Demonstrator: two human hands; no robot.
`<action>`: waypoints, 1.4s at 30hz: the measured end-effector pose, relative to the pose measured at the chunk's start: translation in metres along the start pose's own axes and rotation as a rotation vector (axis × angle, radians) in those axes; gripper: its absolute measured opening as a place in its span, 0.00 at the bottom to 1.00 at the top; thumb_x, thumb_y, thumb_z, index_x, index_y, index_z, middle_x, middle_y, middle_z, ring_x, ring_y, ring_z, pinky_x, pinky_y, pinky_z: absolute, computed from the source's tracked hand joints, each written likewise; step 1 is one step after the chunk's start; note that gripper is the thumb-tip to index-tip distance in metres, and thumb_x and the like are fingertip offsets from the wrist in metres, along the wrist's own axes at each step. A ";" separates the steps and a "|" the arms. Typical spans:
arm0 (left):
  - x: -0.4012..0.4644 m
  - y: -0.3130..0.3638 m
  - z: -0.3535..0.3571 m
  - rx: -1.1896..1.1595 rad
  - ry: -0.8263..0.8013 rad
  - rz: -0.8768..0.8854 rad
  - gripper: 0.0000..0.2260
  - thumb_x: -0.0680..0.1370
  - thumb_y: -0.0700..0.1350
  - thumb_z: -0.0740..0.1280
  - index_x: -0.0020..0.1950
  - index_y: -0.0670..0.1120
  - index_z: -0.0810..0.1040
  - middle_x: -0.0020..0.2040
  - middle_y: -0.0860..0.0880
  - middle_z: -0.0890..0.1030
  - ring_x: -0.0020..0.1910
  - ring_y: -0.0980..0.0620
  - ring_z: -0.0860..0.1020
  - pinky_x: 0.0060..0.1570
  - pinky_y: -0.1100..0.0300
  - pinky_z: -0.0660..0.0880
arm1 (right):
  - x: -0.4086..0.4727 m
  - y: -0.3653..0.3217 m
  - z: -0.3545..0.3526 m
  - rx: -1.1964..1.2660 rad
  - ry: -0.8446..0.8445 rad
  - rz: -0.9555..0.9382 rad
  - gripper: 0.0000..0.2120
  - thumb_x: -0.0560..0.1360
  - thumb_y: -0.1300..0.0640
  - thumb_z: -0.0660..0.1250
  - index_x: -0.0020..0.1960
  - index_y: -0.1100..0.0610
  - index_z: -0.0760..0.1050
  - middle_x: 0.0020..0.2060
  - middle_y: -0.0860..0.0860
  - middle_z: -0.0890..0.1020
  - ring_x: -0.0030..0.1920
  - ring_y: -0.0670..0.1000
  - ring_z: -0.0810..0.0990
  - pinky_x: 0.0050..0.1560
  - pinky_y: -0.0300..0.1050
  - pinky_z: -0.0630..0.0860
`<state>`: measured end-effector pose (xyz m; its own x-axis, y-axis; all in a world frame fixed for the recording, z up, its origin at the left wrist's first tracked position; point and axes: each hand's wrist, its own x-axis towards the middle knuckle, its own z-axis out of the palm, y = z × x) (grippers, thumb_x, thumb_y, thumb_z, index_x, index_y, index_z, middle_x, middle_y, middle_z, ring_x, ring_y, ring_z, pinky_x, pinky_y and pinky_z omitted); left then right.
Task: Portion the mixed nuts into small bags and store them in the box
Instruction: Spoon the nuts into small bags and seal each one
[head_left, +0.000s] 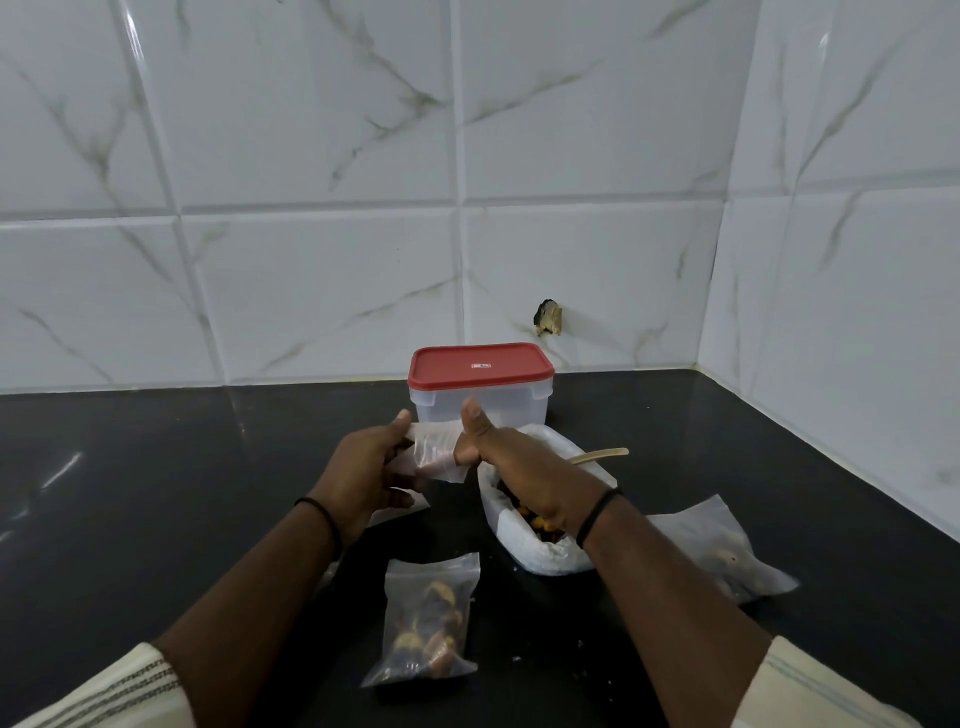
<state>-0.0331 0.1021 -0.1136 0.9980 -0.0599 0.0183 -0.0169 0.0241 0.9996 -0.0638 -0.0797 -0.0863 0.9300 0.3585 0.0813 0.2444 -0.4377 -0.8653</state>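
My left hand (361, 475) and my right hand (524, 467) both grip a small empty clear bag (436, 449), held up between them in front of the box. The box (480, 400) is clear plastic with a red lid shut on it, standing at the back by the wall. Under my right wrist sits a large white bag of mixed nuts (535, 540), open, with a wooden spoon handle (602, 454) sticking out. A filled small bag (428, 623) lies near me at the centre. Another filled small bag (727, 551) lies to the right.
The black countertop (156, 493) meets white marbled wall tiles behind and on the right, forming a corner. More empty small bags (397, 512) lie under my left hand. A few crumbs dot the counter near the filled bag.
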 end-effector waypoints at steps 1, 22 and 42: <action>0.002 -0.001 -0.001 -0.010 0.012 -0.004 0.18 0.80 0.55 0.63 0.49 0.40 0.80 0.39 0.42 0.79 0.31 0.48 0.76 0.29 0.58 0.71 | 0.001 0.001 0.000 -0.010 -0.003 -0.007 0.56 0.63 0.16 0.42 0.57 0.58 0.83 0.57 0.51 0.84 0.62 0.50 0.78 0.73 0.55 0.64; 0.011 -0.009 -0.002 0.161 0.265 0.187 0.23 0.83 0.53 0.57 0.45 0.37 0.82 0.41 0.38 0.84 0.42 0.41 0.81 0.46 0.49 0.78 | 0.007 -0.001 0.012 -0.259 -0.072 -0.075 0.64 0.53 0.12 0.34 0.65 0.51 0.78 0.63 0.57 0.79 0.69 0.59 0.72 0.74 0.66 0.55; 0.009 -0.004 -0.003 0.173 0.312 0.316 0.24 0.82 0.57 0.57 0.47 0.39 0.82 0.46 0.38 0.83 0.47 0.43 0.80 0.45 0.52 0.76 | -0.022 -0.021 0.007 -0.064 -0.135 -0.072 0.26 0.81 0.39 0.46 0.46 0.53 0.76 0.38 0.49 0.76 0.43 0.48 0.72 0.59 0.49 0.70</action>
<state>-0.0233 0.1049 -0.1175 0.9121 0.2272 0.3413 -0.3062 -0.1759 0.9356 -0.0909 -0.0724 -0.0736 0.8650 0.4966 0.0710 0.3300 -0.4567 -0.8262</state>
